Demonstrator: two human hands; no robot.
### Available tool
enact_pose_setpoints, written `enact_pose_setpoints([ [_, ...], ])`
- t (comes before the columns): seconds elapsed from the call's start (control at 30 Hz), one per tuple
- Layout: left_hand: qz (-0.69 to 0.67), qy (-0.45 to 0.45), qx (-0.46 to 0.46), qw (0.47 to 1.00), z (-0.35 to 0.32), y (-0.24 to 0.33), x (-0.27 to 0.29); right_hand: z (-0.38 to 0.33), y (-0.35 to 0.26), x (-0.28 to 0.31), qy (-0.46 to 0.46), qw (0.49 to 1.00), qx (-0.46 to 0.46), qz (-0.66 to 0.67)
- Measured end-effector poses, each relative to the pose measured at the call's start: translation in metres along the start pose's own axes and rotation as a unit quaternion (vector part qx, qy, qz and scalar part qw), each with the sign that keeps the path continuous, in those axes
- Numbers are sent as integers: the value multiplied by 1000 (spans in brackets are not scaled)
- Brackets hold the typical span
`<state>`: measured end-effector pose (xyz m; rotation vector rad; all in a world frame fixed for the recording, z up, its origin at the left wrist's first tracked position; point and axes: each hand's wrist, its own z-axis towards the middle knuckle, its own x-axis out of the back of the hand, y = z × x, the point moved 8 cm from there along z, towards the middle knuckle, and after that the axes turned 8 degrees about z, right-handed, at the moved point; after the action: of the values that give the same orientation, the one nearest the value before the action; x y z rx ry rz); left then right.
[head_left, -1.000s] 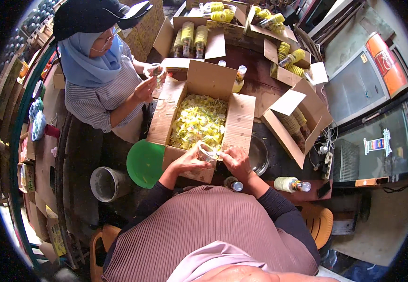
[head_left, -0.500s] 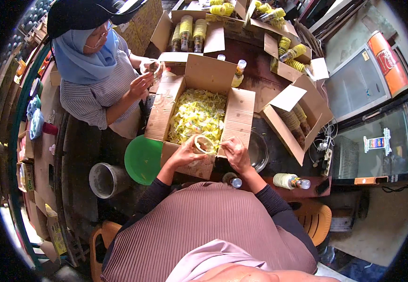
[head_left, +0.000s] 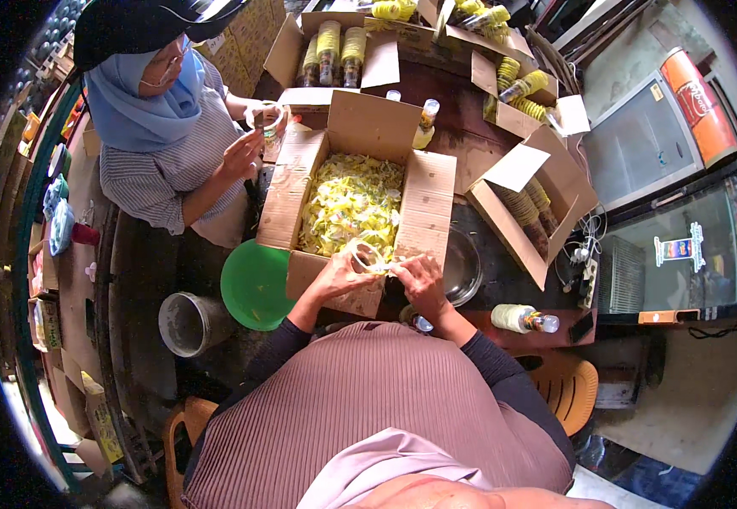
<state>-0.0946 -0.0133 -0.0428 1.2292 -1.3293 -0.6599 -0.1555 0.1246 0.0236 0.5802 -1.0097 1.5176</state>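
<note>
Open cardboard box (head_left: 424,212) heaped with yellow plastic sleeves (head_left: 351,204).
Left hand (head_left: 335,276) and right hand (head_left: 419,280) pinching one clear sleeve (head_left: 366,254) at its near edge; green bowl (head_left: 254,284) alongside.

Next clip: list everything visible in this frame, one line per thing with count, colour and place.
Cardboard box of labels: one, brown, centre, filled with yellow slips.
Clear ring label: one, transparent, held between both hands at the box's near edge.
Green bowl: one, left of the box.
Grey bucket: one, lower left.
Metal bowl: one, right of the box.
Lying bottle: one, yellow-wrapped, right ledge.
Open bottle cartons: several, brown, top and right.
Co-worker: one, striped shirt, upper left.
Orange stool: one, lower right.
Left hand: on the label.
Right hand: on the label.
</note>
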Motion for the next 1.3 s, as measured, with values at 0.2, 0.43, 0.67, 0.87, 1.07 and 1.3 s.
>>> enact_pose_setpoints([
  [0.2,-105,-107,41,988,-4,-3,-11,-2,-6,-3,-7,1000,-6,-1],
  [0.43,-213,-185,74,957,-7,-23,-25,-2,-10,-7,-11,1000,8,5],
  [0.67,-238,-109,59,963,-4,-9,-21,-2,3,-7,-6,999,-32,41],
  [0.87,31,-6,-64,997,0,-15,-10,-2,6,-5,-18,999,-35,20],
  [1.07,-206,-149,-8,967,-12,-8,-29,-7,-2,-1,3,1000,-18,11],
  [1.3,-374,-174,64,909,-14,-27,-32,-9,40,-23,52,929,-244,275],
])
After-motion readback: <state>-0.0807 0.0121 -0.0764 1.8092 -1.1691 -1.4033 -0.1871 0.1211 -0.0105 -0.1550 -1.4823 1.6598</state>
